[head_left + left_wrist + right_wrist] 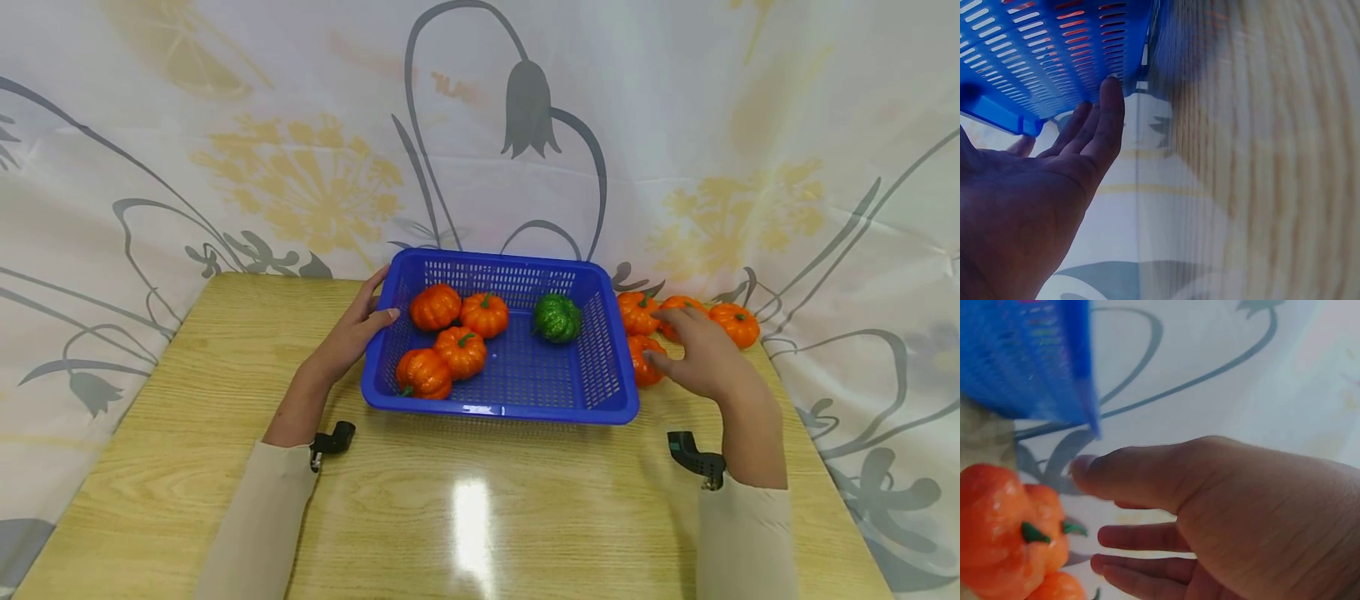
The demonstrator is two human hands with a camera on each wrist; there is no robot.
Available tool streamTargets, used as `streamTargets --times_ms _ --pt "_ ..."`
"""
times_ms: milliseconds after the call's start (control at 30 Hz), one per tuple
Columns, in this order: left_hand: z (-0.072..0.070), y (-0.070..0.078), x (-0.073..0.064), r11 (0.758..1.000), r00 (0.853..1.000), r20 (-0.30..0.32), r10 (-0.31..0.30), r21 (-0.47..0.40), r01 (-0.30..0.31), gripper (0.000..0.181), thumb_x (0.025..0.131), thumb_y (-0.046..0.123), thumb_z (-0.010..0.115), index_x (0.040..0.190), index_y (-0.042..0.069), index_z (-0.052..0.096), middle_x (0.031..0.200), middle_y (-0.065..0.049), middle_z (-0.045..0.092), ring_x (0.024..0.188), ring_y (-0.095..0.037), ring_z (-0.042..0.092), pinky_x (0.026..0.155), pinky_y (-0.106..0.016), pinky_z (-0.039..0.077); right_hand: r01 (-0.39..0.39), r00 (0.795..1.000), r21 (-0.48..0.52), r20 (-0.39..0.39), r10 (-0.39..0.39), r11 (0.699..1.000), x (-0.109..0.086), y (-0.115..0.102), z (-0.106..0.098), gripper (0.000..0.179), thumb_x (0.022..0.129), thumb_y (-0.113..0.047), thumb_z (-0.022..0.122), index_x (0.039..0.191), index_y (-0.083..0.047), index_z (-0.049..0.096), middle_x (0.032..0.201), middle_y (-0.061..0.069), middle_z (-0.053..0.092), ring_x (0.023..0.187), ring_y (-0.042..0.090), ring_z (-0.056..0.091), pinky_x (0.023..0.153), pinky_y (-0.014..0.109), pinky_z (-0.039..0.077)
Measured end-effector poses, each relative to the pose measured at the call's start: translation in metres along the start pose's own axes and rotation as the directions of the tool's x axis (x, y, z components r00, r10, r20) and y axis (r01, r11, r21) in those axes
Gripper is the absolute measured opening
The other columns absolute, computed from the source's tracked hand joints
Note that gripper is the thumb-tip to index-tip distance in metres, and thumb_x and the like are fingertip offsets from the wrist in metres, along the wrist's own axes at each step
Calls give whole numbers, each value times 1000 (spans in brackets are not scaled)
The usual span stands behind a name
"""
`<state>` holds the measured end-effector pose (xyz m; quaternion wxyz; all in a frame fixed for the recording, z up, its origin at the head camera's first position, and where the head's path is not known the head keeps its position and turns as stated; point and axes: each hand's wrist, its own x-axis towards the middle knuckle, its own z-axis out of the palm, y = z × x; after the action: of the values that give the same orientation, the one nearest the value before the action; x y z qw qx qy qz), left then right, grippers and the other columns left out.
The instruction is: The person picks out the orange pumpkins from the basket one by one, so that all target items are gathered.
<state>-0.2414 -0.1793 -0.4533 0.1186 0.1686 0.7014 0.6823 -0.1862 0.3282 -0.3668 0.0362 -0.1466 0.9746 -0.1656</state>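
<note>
A blue plastic basket [504,412] stands on the table, holding several small orange pumpkins [460,352] at its left side and one green pumpkin [557,318] at its right. My left hand [347,340] holds the basket's left side, thumb over the rim and fingers against the outer slotted wall, as the left wrist view also shows. To the right of the basket sit several more orange pumpkins [734,325]. Above these hovers my right hand [708,354], its fingers spread and nothing held. In the right wrist view the fingers are apart from the nearby orange pumpkins [991,531].
The basket and pumpkins are on a light wood table [405,500]. A patterned curtain [300,167] with printed flowers hangs close behind the table and along its sides. Each wrist wears a small black camera mount [693,457].
</note>
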Motion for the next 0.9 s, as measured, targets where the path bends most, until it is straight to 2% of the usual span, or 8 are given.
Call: streamTargets --times_ms 133,300,533,700,900 --pt "0 0 0 1000 1000 -3 -2 3 2 75 110 20 50 172 30 9 163 -26 39 137 -52 54 91 -37 62 37 998 17 -48 -36 999 -5 -14 -4 61 101 -19 71 151 8 48 146 34 51 131 55 48 108 74 40" --pt "1 1 0 1000 1000 -6 -6 2 6 76 110 19 50 173 30 9 163 -26 39 137 -52 54 92 -37 62 142 985 41 -106 -137 989 -9 -36 -7 58 99 -15 74 149 3 53 144 29 55 125 50 55 102 71 46" --pt "0 1 0 1000 1000 -5 -7 -1 7 76 110 19 50 173 30 8 163 -26 39 137 -52 53 92 -38 62 241 963 50 -137 -233 969 -6 -66 0 54 97 -12 77 145 0 58 147 23 55 129 47 58 106 67 47" --pt "1 1 0 1000 1000 -5 -5 -2 5 76 110 19 50 173 30 9 163 -26 39 136 -53 54 91 -37 62 314 942 32 -132 -308 949 0 -83 12 55 96 -14 78 145 -2 58 143 19 57 129 41 59 109 62 48" --pt "1 0 0 1000 1000 -7 -6 -5 6 75 110 19 50 172 30 9 162 -26 40 136 -53 54 91 -37 62 409 904 17 -144 -402 913 7 -106 25 55 94 -16 81 143 -2 60 137 14 60 121 33 63 105 53 54"
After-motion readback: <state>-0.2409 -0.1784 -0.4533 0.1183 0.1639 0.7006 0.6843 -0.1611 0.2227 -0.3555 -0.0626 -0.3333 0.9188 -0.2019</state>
